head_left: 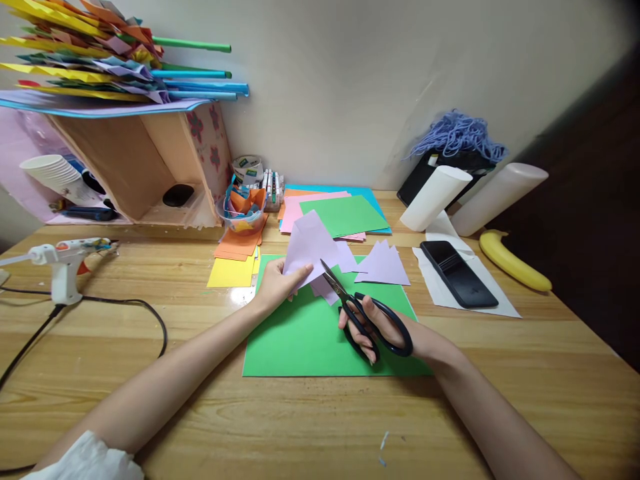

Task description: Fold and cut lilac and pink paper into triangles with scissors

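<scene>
My left hand (279, 283) pinches a sheet of lilac paper (309, 245) and holds it up over a large green sheet (300, 333) on the wooden table. My right hand (385, 330) has its fingers through the black handles of a pair of scissors (357, 310). The blades point up and left, and their tips reach the lower edge of the lilac sheet. Cut lilac triangles (384, 265) lie on the green sheet just to the right of the blades.
A hot glue gun (63, 263) with its black cable lies at the left. Stacked coloured paper (345, 213), a tub of scraps (244, 215), tape and markers sit behind. To the right are a black phone (457, 273) on white paper, a banana (515, 261) and two white cylinders.
</scene>
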